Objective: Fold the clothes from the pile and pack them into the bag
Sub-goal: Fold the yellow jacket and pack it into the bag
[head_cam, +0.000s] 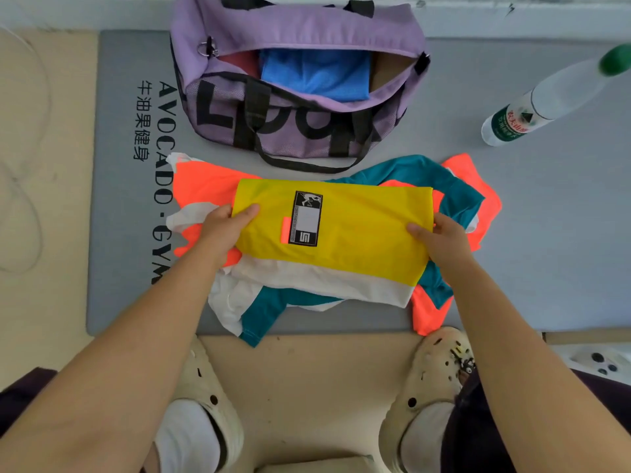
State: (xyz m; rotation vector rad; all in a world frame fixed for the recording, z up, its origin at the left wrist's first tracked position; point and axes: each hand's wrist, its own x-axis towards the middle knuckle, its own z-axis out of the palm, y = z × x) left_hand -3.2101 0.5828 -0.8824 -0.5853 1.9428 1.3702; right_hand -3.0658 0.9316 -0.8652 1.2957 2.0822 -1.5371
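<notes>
A folded yellow and white garment point(358, 230) with a black label lies on top of the pile of orange, teal and white clothes point(457, 196) on the grey mat. My left hand point(227, 225) grips its left edge, thumb on top. My right hand point(440, 238) grips its right edge the same way. Beyond the pile stands the open purple bag point(297, 32), with a folded blue garment point(314, 75) and something red inside it.
The grey gym mat point(546, 216) covers the floor under the bag and clothes. A plastic water bottle point(546, 100) with a green cap lies at the right. My two feet in cream clogs point(433, 380) stand at the mat's near edge.
</notes>
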